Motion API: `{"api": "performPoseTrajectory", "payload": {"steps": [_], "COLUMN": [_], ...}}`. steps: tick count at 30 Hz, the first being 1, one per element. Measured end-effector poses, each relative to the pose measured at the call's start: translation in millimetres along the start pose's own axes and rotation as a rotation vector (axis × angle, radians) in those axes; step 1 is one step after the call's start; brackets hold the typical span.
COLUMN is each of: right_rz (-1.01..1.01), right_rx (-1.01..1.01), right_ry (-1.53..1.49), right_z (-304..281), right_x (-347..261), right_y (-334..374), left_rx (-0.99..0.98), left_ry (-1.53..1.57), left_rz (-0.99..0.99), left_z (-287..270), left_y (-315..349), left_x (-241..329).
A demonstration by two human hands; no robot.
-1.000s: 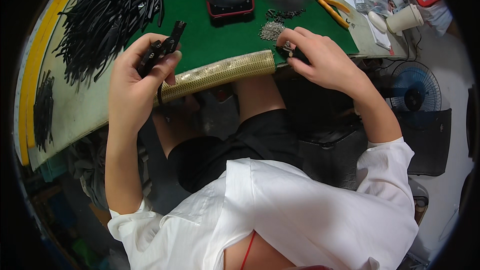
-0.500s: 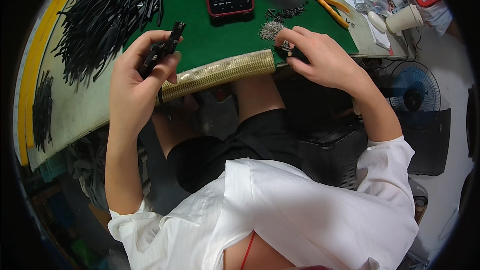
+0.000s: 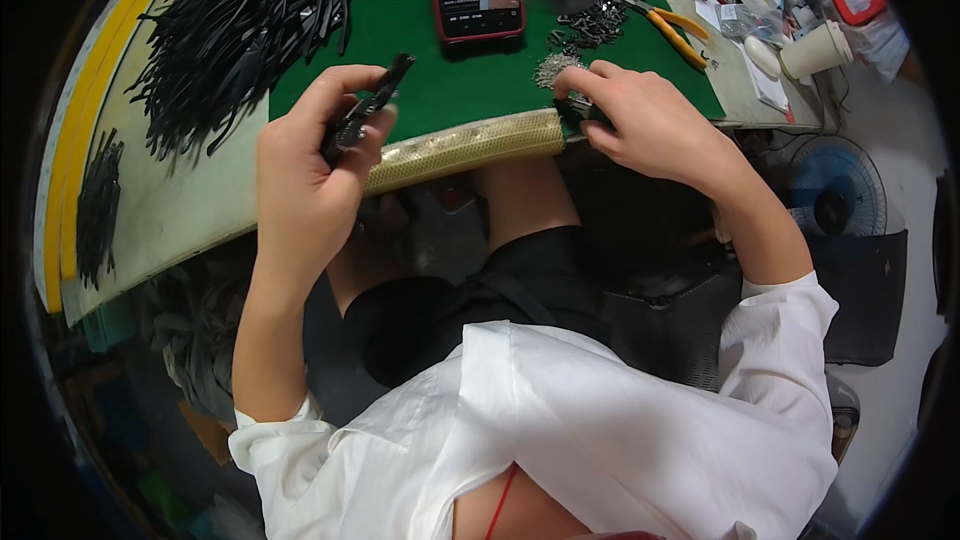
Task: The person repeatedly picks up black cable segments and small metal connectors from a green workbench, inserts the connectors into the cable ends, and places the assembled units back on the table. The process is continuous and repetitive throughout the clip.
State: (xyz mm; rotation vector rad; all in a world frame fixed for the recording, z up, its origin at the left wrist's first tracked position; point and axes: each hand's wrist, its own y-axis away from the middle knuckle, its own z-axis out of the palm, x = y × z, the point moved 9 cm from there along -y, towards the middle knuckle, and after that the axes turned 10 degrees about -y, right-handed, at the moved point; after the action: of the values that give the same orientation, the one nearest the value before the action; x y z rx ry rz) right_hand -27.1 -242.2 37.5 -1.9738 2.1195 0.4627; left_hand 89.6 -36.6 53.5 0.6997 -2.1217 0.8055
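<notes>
My left hand [image 3: 315, 165] is raised over the near left of the green mat, its fingers closed round a narrow black strap-like piece [image 3: 378, 105] with small shiny bits; its exact kind is unclear. At the mat's near edge, my right hand [image 3: 645, 125] has thumb and fingers drawn together by a heap of small silver metal parts [image 3: 553, 68]. Something dark shows between those fingers, too small to make out. Between the hands runs a gold mesh-covered roll [image 3: 470, 148] along the table edge.
A phone in a red case [image 3: 478, 25] stands on the green mat [image 3: 400, 0]. Black straps [image 3: 225, 40] lie heaped at left, with a smaller bundle [image 3: 98, 210] nearer. Orange-handled pliers [image 3: 675, 35], dark small parts [image 3: 595, 25] and a white cup [image 3: 815, 50] are at right.
The whole view has shifted slightly, moving the table things rightward. My left hand has tilted the black piece further over to the right. My right hand stays by the silver heap.
</notes>
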Motion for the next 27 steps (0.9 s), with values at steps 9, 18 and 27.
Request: {"api": "performPoseTrajectory", "payload": {"steps": [9, 18, 27], "right_rz": [0.058, 0.115, 0.139], "right_rx": [-0.008, 0.000, 0.023], "right_ry": [-1.310, -1.567, -1.615], "right_z": [18, 29, 38], "right_x": [-47, -66, -65], "right_y": [-2, -10, -12], "left_rx": [0.136, 0.199, 0.190], "left_ry": [-0.306, -0.277, -0.442], "left_rz": [0.303, 0.374, 0.490], "left_z": [16, 19, 18], "left_y": [5, 7, 12], "left_x": [34, 33, 41]}}
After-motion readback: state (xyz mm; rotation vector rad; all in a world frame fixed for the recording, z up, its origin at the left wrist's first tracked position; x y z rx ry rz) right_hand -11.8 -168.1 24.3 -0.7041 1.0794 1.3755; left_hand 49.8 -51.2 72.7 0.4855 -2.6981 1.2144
